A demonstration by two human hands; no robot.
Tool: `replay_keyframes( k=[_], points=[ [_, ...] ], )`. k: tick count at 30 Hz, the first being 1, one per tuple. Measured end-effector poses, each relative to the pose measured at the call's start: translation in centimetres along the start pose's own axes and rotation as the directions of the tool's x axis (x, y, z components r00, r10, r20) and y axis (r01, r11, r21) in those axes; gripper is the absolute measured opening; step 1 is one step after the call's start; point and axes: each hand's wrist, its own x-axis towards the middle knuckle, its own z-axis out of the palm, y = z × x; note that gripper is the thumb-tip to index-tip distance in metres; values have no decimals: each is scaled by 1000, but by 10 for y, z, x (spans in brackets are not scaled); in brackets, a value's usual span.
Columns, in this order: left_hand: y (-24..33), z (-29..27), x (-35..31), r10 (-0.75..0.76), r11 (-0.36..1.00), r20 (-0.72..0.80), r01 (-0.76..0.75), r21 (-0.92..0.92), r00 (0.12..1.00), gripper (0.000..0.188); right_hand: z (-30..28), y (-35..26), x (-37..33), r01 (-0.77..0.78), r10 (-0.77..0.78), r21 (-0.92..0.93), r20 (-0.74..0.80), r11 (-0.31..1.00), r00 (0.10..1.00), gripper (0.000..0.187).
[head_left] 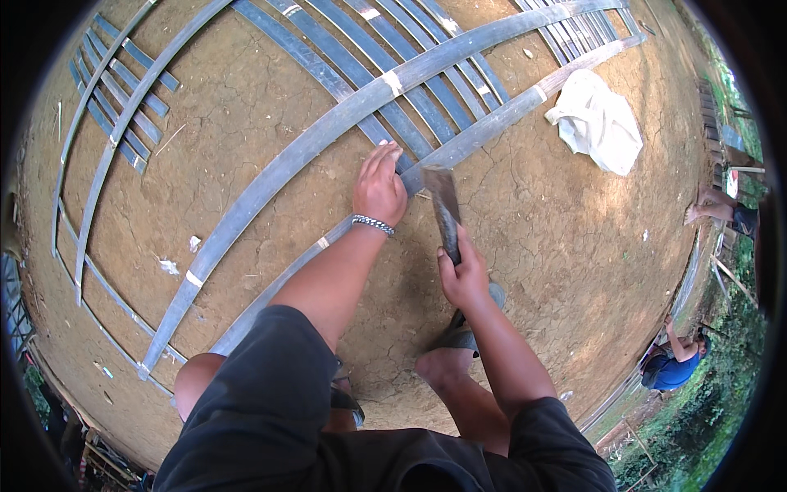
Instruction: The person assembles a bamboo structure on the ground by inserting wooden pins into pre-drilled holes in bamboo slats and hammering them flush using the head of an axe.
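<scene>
My left hand [381, 187], a chain bracelet at its wrist, is closed at the end of a grey-blue bamboo slat [375, 129], just beside a long bamboo strip [492, 123]. Its fingertips partly hide what they grip. In my right hand [465, 271] is a broad-bladed chopping knife [443, 197], gripped by its dark handle. The blade points away from me, its far end next to the long strip and a little right of my left hand. A second long strip [328, 135] crosses over several slats farther off.
More slats lie crossed under strips at the far left [123, 98] and far right [582, 33]. A white sack [597, 123] rests on the cracked dirt ground. At the right edge, a person in blue [676, 365] sits near greenery; another person's bare leg [713, 205] shows above.
</scene>
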Motion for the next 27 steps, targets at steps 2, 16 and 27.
replay_keyframes(
  k=[2, 16, 27],
  points=[
    [-4, -4, 0, -11, 1000, -7, 11, 17, 1000, 37, -6, -15, -2, 112, -105, 87, -77, 990, 991, 66],
    [0, -2, 1, 21, 999, -27, -21, -24, 999, 37, 6, 19, -19, -9, 14, 120, -38, 993, 999, 71],
    [1, -1, 1, -9, 999, -48, 7, -51, 999, 37, -55, 39, -15, -161, 170, -95, 93, 982, 981, 74]
  ],
)
